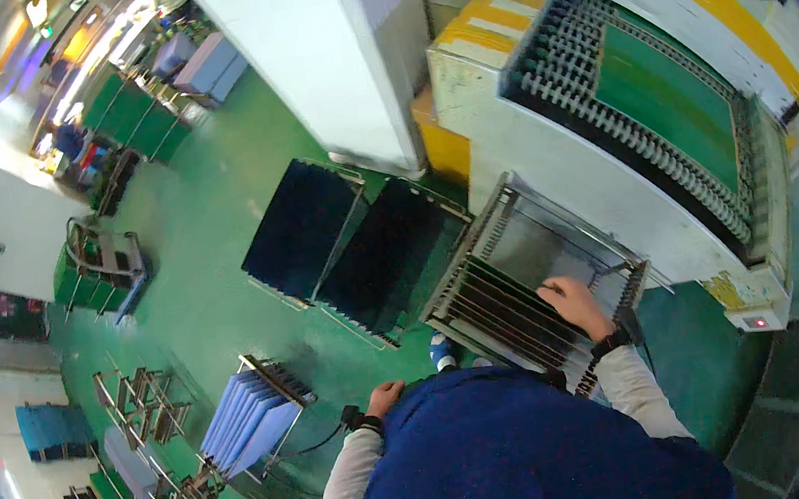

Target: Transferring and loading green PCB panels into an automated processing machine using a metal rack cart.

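My right hand (573,305) is over a metal slotted rack (504,197) in front of me, its fingers curled close to the upper edges of the dark upright panels (504,301) standing in it. Whatever those fingers pinch, if anything, is too small to make out. Low beside my body on the left, my left hand (385,400) is closed in a loose fist, and no object shows in it. Both wrists carry dark bands, each with a cord.
A roller conveyor machine (625,119) with a green panel (668,103) on it stands right. Racks of dark panels (306,226) are left of my rack. A rack of bluish panels (253,425) stands nearer my left. A white pillar (335,66) rises ahead; a cart (104,263) is farther left.
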The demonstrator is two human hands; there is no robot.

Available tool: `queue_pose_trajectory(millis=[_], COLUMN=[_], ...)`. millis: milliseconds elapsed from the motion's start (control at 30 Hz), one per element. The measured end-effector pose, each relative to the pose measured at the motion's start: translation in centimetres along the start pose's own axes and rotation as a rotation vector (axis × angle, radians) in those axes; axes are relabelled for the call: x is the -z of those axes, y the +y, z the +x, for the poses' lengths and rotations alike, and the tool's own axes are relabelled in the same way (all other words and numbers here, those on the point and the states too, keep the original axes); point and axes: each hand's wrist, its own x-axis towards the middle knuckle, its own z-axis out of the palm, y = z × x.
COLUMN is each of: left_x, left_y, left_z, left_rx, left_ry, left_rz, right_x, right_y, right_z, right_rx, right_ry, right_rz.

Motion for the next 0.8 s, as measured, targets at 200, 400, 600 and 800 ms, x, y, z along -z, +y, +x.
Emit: queue_pose_trajectory(millis=[200,400,600,800], left_x=[0.1,0.6,0.0,0.6], left_y=[1.4,1.1,-1.6,-1.2], left_z=[-1.1,-2.2,-1.0,-1.4], left_rx=[-0.011,0.007,-0.004,-0.008], left_ry=[-0.059,-0.085,-0.040,-0.033], left_rz=[0.001,-0.031,-0.062,0.001], right_x=[-2.6,-3.3,-4.0,-3.8], right_y=[4.8,4.6,3.7,6.2], right_z=[-1.2,-1.1,-0.4,0.1], right_rx=[-0.215,-0.190,-0.068,-0.198], right_ry=[-0.036,-0.001,0.127,0.071], right_rz=[0.093,-0.017,0.013,-0.142])
